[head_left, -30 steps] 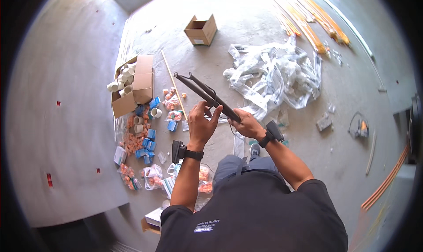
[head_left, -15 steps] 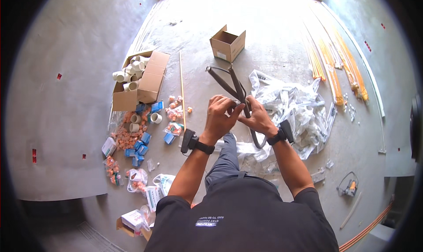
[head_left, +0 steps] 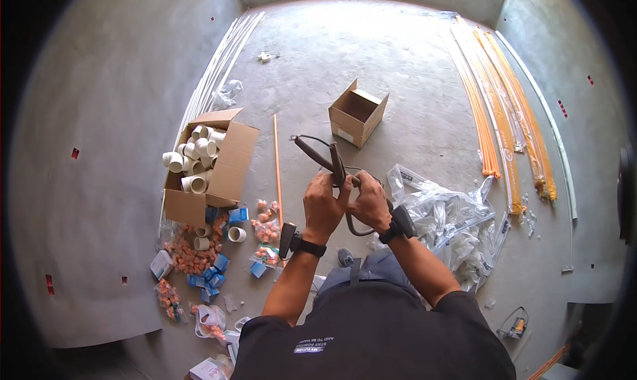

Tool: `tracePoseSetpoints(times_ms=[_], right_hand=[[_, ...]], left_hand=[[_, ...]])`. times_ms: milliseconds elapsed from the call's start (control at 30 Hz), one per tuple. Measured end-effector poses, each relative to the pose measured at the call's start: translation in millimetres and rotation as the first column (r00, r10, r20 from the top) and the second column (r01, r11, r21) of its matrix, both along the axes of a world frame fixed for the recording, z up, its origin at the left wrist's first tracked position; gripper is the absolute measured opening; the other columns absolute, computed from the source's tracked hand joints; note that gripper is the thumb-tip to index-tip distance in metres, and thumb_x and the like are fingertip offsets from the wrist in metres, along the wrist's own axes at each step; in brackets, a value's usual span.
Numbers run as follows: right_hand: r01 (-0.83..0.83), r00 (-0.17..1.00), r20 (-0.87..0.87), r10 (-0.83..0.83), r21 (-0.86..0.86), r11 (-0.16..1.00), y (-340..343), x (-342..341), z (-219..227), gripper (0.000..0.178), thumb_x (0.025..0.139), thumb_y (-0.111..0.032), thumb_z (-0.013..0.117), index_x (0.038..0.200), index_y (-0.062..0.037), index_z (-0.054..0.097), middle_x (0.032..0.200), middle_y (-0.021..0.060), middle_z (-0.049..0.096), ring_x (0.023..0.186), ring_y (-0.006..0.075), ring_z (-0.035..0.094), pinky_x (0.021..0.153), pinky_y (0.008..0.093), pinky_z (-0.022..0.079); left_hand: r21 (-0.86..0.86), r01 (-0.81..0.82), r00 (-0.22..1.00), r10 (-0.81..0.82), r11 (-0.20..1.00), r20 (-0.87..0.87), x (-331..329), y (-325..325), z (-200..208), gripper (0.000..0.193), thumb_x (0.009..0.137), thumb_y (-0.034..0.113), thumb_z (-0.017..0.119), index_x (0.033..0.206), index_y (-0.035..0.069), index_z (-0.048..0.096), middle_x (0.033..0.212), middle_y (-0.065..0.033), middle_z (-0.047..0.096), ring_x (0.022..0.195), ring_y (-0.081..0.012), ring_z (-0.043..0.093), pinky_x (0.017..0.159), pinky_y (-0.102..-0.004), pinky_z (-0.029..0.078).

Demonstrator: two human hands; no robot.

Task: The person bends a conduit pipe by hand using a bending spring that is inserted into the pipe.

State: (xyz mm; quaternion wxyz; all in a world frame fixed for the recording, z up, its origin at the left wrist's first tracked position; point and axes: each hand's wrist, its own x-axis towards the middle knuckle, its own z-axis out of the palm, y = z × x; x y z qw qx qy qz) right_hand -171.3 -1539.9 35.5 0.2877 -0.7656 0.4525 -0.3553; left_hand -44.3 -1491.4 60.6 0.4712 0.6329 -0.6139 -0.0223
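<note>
A dark, flexible rod (head_left: pixel 337 162), much like a pipe-bending spring, is folded over itself in front of me. Two ends stick up and apart, with a thin cord at the tips, and a loop hangs below the hands. My left hand (head_left: pixel 322 209) is closed round the crossing of the rod, its thumb toward the right hand. Close against it, my right hand (head_left: pixel 371 202) grips the rod with curled fingers; part of that grip is hidden. Both wrists wear black straps with small dark devices.
An open cardboard box (head_left: pixel 358 113) stands ahead. Left: a box (head_left: pixel 232 174) of white pipe fittings, orange fittings (head_left: pixel 192 254) and blue cartons (head_left: pixel 211 280). Right: crumpled plastic wrap (head_left: pixel 451 227), orange pipes (head_left: pixel 504 114) along the wall and a corded power tool (head_left: pixel 516 327).
The view has tilted up, so the floor items sit lower in it. My hands have drawn closer together on the rod, the right one turning inward.
</note>
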Motion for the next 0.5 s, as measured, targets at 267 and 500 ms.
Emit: tracePoseSetpoints(times_ms=[267,500], right_hand=[[-0.321,0.945,0.14,0.297,0.201,0.926,-130,115,1,0.044,0.074,-0.036,0.08,0.084,-0.0005,0.056,0.074,0.0132,0.058,0.067,0.0239,0.057,0.062,0.0367,0.047],[-0.67,0.708,0.485,0.513,0.233,0.705,-265,223,-15,0.021,0.087,-0.016,0.069,0.089,0.0008,0.057,0.066,0.0045,0.044,0.064,0.0118,0.038,0.057,0.0325,0.04]], left_hand=[[-0.118,-0.106,0.994,0.109,0.987,0.02,114,-111,0,0.016,0.095,0.015,0.057,0.098,0.0,0.06,0.09,-0.0194,0.063,0.09,-0.0411,0.06,0.096,-0.0515,0.044],[-0.104,-0.141,0.959,0.162,0.985,0.232,206,-222,-4,0.02,0.099,0.01,0.05,0.114,0.0,0.057,0.121,-0.0209,0.054,0.115,-0.0392,0.054,0.095,-0.0459,0.044]])
